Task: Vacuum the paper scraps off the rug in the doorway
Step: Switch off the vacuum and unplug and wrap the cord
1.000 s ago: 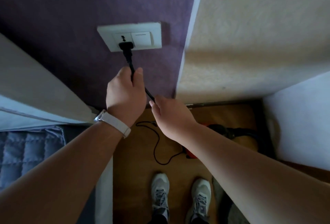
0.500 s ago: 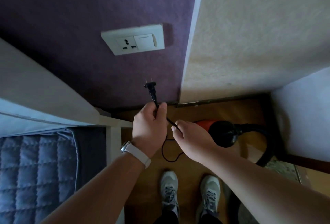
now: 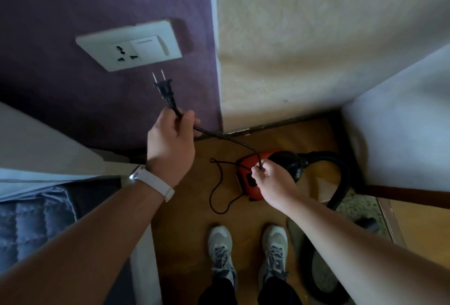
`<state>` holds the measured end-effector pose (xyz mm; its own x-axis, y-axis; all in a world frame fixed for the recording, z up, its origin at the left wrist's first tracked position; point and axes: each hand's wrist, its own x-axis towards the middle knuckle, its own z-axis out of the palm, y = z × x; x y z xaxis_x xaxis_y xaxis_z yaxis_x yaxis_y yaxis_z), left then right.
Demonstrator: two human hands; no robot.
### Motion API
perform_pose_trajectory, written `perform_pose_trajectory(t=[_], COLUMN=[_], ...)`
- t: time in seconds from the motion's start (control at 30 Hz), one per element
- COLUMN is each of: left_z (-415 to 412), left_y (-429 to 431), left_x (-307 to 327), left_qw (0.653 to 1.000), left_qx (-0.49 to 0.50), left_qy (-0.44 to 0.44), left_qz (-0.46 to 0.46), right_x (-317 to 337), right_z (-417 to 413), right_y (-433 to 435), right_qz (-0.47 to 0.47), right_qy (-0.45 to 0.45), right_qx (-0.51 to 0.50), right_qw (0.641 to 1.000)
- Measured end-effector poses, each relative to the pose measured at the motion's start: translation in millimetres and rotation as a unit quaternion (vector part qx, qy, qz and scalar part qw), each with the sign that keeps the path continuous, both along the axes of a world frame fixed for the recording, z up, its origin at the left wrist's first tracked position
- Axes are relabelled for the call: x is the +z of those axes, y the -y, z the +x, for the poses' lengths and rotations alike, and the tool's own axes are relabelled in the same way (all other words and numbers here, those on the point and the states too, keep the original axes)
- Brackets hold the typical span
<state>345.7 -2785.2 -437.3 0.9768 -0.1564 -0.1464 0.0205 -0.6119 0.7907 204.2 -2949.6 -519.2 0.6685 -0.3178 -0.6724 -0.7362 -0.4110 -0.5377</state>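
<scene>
The left hand (image 3: 170, 139) is curled round the black cord (image 3: 226, 139) just behind the plug (image 3: 165, 89), thumb and forefinger closed over it. The plug points up at the wall with its two pins bare. It is just below the white socket plate (image 3: 129, 45) and apart from it. A white watch strap (image 3: 153, 180) sits on that wrist.

The right hand (image 3: 270, 180) pinches the same cord further along, fingertips bunched together. The cord sags in a shallow curve between the two hands. Below the right hand, more cord lies in a loose loop on the wooden floor (image 3: 185, 209).

The vacuum cleaner (image 3: 250, 194) stands on the floor near the corner where the purple wall meets the cream one, ahead of the two grey shoes (image 3: 221, 251). The right hand covers much of its red body, and its black front end shows beyond the knuckles. Its black hose (image 3: 341, 183) arcs to the right and back down, then passes behind the right forearm, so its far end is hidden.

At the floor's right edge, under the hose, lies a speckled pale strip (image 3: 360, 209), too blurred to tell whether it is the rug. A dark oval shape beside the right shoe is also unclear. Blue quilted bedding (image 3: 31, 226) is cut off at the lower left.
</scene>
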Motion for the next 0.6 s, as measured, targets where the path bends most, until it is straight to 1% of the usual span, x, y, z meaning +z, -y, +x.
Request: perform_pose_trajectory(t=[0.07,0.1,0.17,0.23,0.33,0.37,0.43,0.5,0.53,0.6], left_z=[-3,-3,-4,-8,-23,-28,-37,-47,-54,-69], left_y=[3,5,12,18,28,32,41,55,63,81], left_x=[-20,-30,-51,-70,-94,-100,-110,-108,-103,-89], left_qw=[0.999,0.997,0.985,0.966,0.936,0.931,0.925,0.92,0.924,0.943], left_qx=[-0.009,-0.006,0.013,0.036,0.056,0.051,0.021,-0.006,-0.026,-0.106], left_qy=[-0.019,-0.05,-0.143,-0.234,-0.329,-0.342,-0.339,-0.33,-0.325,-0.289], left_qz=[0.036,0.057,0.091,0.108,0.107,0.12,0.17,0.211,0.201,0.126], right_x=[2,2,3,6,9,11,13,12,12,14], right_z=[-9,-14,-25,-34,-48,-51,-58,-64,-65,-67], right_y=[14,21,34,47,64,69,78,87,92,99], right_qz=[-0.006,-0.022,-0.065,-0.088,-0.121,-0.131,-0.146,-0.135,-0.122,-0.101], right_qy=[-0.005,-0.001,0.005,0.009,0.034,0.054,0.09,0.093,0.089,0.089], right_qx=[-0.035,-0.035,-0.018,-0.008,0.043,0.058,0.085,0.09,0.091,0.103], right_qw=[0.999,0.999,0.998,0.996,0.991,0.988,0.981,0.982,0.984,0.986])
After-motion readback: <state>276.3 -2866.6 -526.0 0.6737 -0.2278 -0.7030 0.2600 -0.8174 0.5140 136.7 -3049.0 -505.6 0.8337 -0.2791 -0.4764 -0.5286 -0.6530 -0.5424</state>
